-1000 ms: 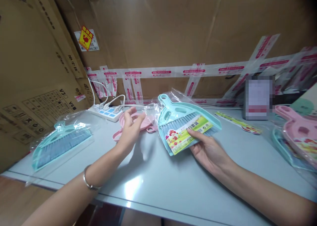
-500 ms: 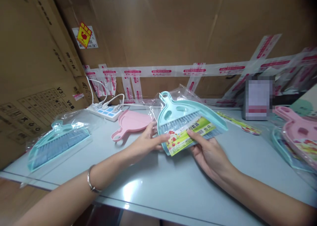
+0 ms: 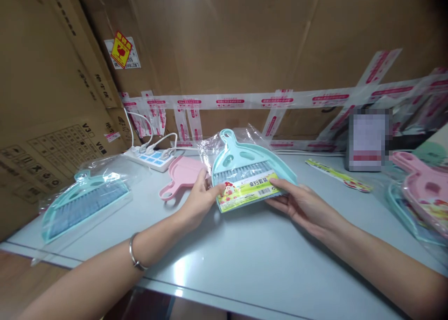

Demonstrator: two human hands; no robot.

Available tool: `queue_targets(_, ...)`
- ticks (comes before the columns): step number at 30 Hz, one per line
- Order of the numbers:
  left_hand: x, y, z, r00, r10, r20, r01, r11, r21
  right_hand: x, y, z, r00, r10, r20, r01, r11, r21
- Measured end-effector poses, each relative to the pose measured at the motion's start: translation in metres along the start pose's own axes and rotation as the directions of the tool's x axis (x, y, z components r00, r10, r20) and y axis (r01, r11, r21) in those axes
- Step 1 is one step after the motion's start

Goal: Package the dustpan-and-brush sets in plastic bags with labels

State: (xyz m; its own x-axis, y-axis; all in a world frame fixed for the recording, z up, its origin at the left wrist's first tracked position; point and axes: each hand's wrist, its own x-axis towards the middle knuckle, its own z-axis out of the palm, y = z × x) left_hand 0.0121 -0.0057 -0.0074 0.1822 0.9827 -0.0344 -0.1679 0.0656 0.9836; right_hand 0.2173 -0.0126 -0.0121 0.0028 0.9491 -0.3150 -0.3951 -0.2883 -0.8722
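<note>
Both my hands hold a mint-green dustpan (image 3: 245,152) up above the table, handle pointing away from me. A grey-bristled brush (image 3: 241,170) lies inside it, and a clear plastic bag surrounds the set. Across the front is a yellow-green printed card label (image 3: 250,190). My left hand (image 3: 201,196) grips the left edge, thumb on the label's left end. At the right, my right hand (image 3: 297,201) pinches the label and pan edge, thumb on top and fingers underneath. A pink dustpan (image 3: 187,173) lies on the table just behind my left hand.
Another bagged mint dustpan (image 3: 84,198) lies at left. At right, a bagged pink dustpan (image 3: 425,180) rests over a mint one. A loose label card (image 3: 339,176) lies behind my right hand. A power strip (image 3: 150,160) and a pixelated upright object (image 3: 367,142) stand before cardboard boxes (image 3: 224,44).
The held dustpan has turned and shifted slightly left, so its label now lies more level and faces me. My right hand has moved with it, thumb nearer the label's right end.
</note>
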Motion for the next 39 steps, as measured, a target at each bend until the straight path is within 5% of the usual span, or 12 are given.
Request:
queue_targets(3, 0.002, -0.002, 0.000, 0.999, 0.000, -0.036, 0.000, 1.000, -0.018, 0.003, -0.002, -0.005, 1.000, 0.007, 0.019, -0.004, 0.988, -0.156)
queue_targets(7, 0.003, 0.000, -0.001, 1.000, 0.002, -0.027, -0.002, 1.000, -0.014, 0.008, -0.003, -0.013, 0.989, -0.142, -0.029, 0.123, 0.928, -0.351)
queue_targets(11, 0.003, 0.002, -0.004, 1.000, 0.005, 0.015, -0.005, 1.000, 0.004, 0.009, -0.007, -0.014, 0.957, -0.260, -0.127, 0.211, 0.926, -0.312)
queue_targets(16, 0.005, 0.002, -0.008, 1.000, -0.014, 0.027, 0.013, 0.999, 0.041, 0.003, -0.014, -0.009, 0.993, 0.014, 0.120, 0.002, 0.991, -0.132)
queue_targets(27, 0.009, 0.004, -0.009, 0.984, -0.168, -0.067, 0.178, 0.962, 0.209, 0.006, -0.003, -0.007, 0.996, 0.086, 0.021, -0.079, 0.974, -0.210)
queue_targets(35, 0.006, 0.001, -0.015, 0.970, -0.143, 0.194, 0.093, 0.964, 0.248, 0.004, -0.005, -0.007, 0.988, 0.153, 0.000, -0.150, 0.968, -0.202)
queue_targets(39, 0.008, -0.001, -0.015, 0.978, -0.095, 0.186, 0.048, 0.969, 0.242, 0.004, -0.003, -0.007, 0.992, 0.123, 0.003, -0.120, 0.972, -0.203)
